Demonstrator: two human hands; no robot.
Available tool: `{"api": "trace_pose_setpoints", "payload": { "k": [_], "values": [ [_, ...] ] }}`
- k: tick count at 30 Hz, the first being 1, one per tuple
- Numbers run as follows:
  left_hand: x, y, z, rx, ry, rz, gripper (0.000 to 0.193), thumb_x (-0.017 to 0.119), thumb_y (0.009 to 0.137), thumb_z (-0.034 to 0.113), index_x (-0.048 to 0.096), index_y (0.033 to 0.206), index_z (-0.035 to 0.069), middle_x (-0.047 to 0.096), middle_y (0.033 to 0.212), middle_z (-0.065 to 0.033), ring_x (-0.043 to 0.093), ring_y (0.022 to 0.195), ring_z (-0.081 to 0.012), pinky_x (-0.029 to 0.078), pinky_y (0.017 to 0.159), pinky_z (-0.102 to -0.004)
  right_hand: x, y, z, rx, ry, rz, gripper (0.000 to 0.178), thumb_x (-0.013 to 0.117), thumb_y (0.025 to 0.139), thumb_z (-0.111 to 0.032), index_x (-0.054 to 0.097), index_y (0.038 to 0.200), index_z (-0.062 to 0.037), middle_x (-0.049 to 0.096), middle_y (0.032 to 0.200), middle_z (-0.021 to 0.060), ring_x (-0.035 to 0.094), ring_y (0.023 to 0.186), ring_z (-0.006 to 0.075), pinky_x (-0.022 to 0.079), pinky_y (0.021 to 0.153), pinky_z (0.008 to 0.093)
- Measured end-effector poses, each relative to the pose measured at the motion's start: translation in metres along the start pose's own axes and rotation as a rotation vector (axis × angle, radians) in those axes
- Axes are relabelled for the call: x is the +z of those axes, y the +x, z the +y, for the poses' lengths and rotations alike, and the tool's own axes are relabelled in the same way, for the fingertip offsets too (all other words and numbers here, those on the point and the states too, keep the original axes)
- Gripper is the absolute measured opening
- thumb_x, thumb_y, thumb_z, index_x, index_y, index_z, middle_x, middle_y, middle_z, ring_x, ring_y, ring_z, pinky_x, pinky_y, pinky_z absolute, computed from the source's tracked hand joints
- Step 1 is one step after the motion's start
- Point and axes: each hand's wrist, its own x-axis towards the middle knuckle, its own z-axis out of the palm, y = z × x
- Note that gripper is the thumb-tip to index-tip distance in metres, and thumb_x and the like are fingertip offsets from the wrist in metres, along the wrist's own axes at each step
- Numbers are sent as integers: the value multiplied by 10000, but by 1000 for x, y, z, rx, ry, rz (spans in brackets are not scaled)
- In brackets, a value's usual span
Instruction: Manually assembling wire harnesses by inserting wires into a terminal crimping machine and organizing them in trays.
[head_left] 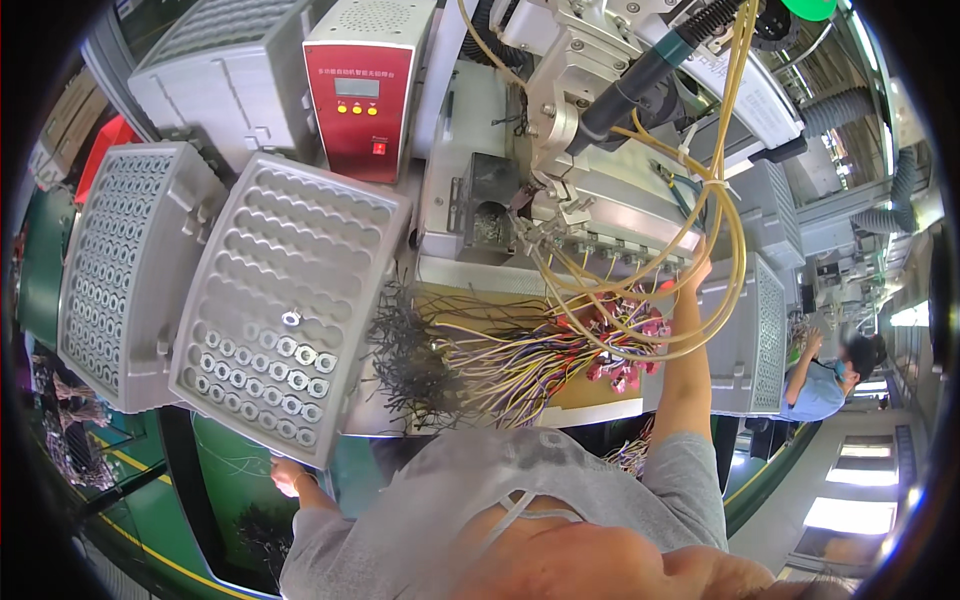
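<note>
My left hand (288, 476) is low on the left, beside the near edge of a grey plastic tray (300, 225); its fingers are too small to read. Metal ring parts (262, 366) fill the tray's near rows, and a loose one (291, 318) lies above them. My right arm reaches forward, with my right hand (698, 268) at the right end of the machine's metal fixture (610, 255). Yellow tubes (738, 215) loop across it and hide its fingers. Beside that arm lies a bundle of coloured wires (500, 355) with pink-red ends (622, 350) and black ends (410, 345).
A red-fronted control box (358, 115) stands behind the tray. More trays are stacked at left (115, 265) and right (765, 330). Pliers (682, 190) lie on the machine. A dark cylindrical tool (635, 90) slants above the fixture. Another person (822, 385) works far right.
</note>
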Motion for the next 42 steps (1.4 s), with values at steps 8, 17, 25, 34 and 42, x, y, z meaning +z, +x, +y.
{"api": "trace_pose_setpoints", "payload": {
  "k": [8, 17, 25, 34, 42],
  "values": [
    [2, 2, 0, 1, 32, 23, 468, 392, 904, 443, 686, 956, 82, 664, 962, -161, 629, 889, -363, 492, 769, -456, 9, -3, 3, 108, 720, 17, 440, 422, 947, -342, 602, 1007, 54, 636, 831, 116, 616, 698, 185, 511, 619, 306],
    [-4, -7, 4, 9, 5, 25, 478, 395, 898, 441, 685, 952, 64, 664, 955, -167, 629, 884, -364, 492, 772, -455, -1, -1, -11, 398, 871, 19, 469, 420, 954, -342, 591, 1042, 86, 610, 838, 114, 531, 760, 160, 464, 695, 302],
    [-3, -3, 4, -14, 16, 21, 507, 384, 890, 457, 683, 953, 52, 663, 962, -161, 628, 889, -359, 489, 787, -445, -2, -3, -11, 306, 945, -22, 445, 436, 942, -323, 597, 1020, 84, 606, 808, 113, 516, 715, 168, 460, 662, 317],
    [-3, -3, 3, -11, 20, 11, 492, 382, 887, 458, 685, 972, 79, 664, 974, -148, 628, 896, -350, 488, 781, -446, 7, -4, -1, 290, 886, -9, 365, 465, 917, -287, 578, 1043, 37, 621, 801, 124, 552, 687, 218, 473, 623, 349],
    [-2, -4, 2, 2, -6, 15, 486, 371, 878, 457, 683, 997, 103, 661, 995, -137, 624, 906, -352, 482, 791, -448, -4, -1, -7, 23, -44, -36, 413, 577, 797, -183, 467, 1186, -96, 647, 919, 149, 636, 753, 366, 505, 578, 416]
  ]
}}
